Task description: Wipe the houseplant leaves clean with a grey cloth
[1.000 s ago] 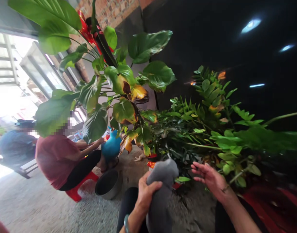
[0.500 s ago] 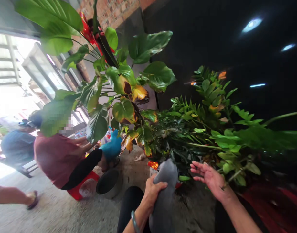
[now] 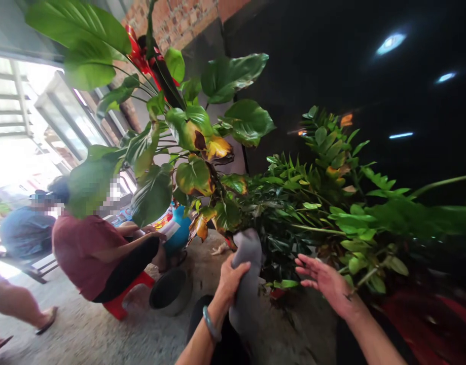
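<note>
My left hand (image 3: pixel 233 274), with a pale green bangle at the wrist, is closed around a grey sock (image 3: pixel 245 299). The sock stands upright in front of my knees, its rounded end bent over at the top, beside the leaves. Whether anything is inside it I cannot tell. To the right, my right hand (image 3: pixel 326 284) is held palm up with the fingers apart and nothing in it. Its fingertips are near the low green plants (image 3: pixel 324 213), apart from the sock.
A tall potted plant (image 3: pixel 194 177) with yellowing leaves rises ahead. At left, a person in a maroon shirt (image 3: pixel 82 253) sits on a red stool (image 3: pixel 120 301) next to a dark bucket (image 3: pixel 170 294). Another person's leg (image 3: pixel 18 299) is at the far left. A dark glossy wall (image 3: pixel 331 66) stands behind.
My left hand has moved left and slightly up with the sock. A glittery orange-red piece beside it is now mostly hidden. My right hand has barely moved.
</note>
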`<state>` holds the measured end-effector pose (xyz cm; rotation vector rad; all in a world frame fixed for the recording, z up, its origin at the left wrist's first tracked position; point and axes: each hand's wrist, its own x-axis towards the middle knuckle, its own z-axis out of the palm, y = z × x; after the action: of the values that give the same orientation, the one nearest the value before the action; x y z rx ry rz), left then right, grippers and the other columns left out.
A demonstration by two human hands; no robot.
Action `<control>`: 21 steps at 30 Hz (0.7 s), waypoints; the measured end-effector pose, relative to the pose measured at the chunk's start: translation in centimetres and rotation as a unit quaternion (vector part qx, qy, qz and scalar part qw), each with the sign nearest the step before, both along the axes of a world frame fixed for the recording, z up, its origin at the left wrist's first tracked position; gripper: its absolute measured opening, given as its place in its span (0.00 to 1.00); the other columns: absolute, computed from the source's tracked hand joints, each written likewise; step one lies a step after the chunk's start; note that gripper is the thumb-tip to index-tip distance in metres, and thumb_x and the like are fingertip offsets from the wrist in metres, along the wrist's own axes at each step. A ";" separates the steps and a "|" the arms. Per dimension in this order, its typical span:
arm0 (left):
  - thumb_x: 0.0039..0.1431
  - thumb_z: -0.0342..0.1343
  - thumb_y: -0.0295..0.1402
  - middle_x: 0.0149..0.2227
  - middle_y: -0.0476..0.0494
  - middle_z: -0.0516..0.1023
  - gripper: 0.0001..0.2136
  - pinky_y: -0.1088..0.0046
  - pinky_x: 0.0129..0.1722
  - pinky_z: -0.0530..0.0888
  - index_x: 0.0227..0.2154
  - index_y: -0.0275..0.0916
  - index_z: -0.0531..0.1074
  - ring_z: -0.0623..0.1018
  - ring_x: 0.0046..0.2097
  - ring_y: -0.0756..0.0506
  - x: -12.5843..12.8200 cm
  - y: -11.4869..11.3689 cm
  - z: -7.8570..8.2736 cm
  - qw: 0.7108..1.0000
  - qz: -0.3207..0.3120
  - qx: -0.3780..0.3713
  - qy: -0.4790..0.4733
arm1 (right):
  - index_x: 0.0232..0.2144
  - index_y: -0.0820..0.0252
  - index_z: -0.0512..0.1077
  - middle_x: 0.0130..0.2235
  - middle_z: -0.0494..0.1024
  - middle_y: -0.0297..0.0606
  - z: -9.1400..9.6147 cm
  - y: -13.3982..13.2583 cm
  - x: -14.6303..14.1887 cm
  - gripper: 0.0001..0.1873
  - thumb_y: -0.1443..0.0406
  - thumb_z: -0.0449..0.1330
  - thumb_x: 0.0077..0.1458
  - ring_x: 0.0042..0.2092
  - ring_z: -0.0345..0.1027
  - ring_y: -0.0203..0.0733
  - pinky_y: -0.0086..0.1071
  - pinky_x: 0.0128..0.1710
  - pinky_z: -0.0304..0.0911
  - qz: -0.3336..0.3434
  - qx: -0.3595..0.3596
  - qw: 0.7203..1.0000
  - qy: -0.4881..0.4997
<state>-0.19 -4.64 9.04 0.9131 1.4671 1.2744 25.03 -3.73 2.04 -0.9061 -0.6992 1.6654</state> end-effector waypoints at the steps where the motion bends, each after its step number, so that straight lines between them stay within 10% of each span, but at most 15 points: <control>1: 0.28 0.66 0.37 0.19 0.49 0.76 0.15 0.74 0.22 0.68 0.24 0.37 0.75 0.72 0.22 0.48 0.0 -1.0 -0.9 1.000 -0.015 -0.024 -0.011 | 0.36 0.53 0.83 0.47 0.83 0.48 -0.1 0.0 0.2 0.19 0.50 0.66 0.44 0.50 0.75 0.59 0.48 0.43 0.69 0.012 0.001 1.000 0.002; 6: 0.30 0.65 0.36 0.16 0.54 0.71 0.12 0.76 0.20 0.65 0.21 0.38 0.72 0.68 0.20 0.51 -0.8 -3.7 0.4 0.997 0.068 0.039 -0.024 | 0.35 0.54 0.83 0.45 0.84 0.49 -0.2 0.1 0.9 0.20 0.49 0.67 0.42 0.50 0.75 0.60 0.48 0.43 0.68 0.005 0.008 1.000 0.014; 12: 0.33 0.67 0.38 0.27 0.50 0.78 0.19 0.74 0.28 0.72 0.33 0.37 0.76 0.75 0.27 0.49 -0.5 1.9 6.2 0.974 0.125 0.188 -0.026 | 0.33 0.54 0.83 0.43 0.84 0.48 0.5 -0.1 -0.3 0.22 0.49 0.69 0.37 0.46 0.75 0.60 0.48 0.41 0.68 -0.007 0.003 1.000 0.020; 18: 0.29 0.66 0.37 0.16 0.51 0.72 0.13 0.74 0.20 0.67 0.22 0.37 0.73 0.70 0.20 0.48 2.5 -0.3 0.3 0.998 0.014 -0.013 -0.066 | 0.34 0.54 0.83 0.44 0.84 0.49 0.6 -0.5 -0.9 0.21 0.50 0.67 0.40 0.46 0.76 0.59 0.48 0.41 0.67 -0.025 0.001 1.000 -0.006; 21: 0.32 0.66 0.36 0.18 0.51 0.74 0.13 0.73 0.22 0.68 0.24 0.37 0.75 0.71 0.22 0.48 2.7 -3.1 -0.8 0.998 -0.021 0.012 -0.058 | 0.32 0.54 0.83 0.41 0.85 0.49 0.3 -0.2 -0.2 0.21 0.48 0.67 0.39 0.45 0.76 0.59 0.49 0.41 0.68 -0.030 -0.003 1.000 0.003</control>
<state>2.48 -7.70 8.25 0.8670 1.3395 1.2955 24.88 -3.95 2.35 -0.9168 -0.6570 1.6168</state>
